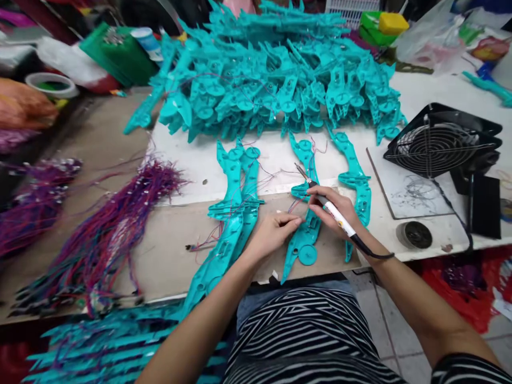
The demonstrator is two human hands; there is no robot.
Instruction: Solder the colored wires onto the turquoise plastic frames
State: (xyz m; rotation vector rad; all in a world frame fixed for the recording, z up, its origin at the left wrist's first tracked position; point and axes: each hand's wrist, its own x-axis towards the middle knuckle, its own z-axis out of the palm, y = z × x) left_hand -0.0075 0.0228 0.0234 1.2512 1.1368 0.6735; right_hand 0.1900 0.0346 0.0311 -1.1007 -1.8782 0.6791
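A long teal plastic part (304,234) lies on the table in front of me, with thin red and blue wires running from it. My left hand (274,232) is closed in a pinch at the part's left edge, on something too small to make out, perhaps a wire. My right hand (338,210) is wrapped round a white soldering iron (332,210); its metal tip points up and left over the part's upper half, and its black cord trails off past my wrist.
A big heap of teal parts (276,74) fills the back of the table. More teal parts (236,213) lie to my left and one (356,181) to my right. Bundles of purple wires (108,234) sprawl at left. A black fan (440,141) stands at right, with a round black stand (414,234) near it.
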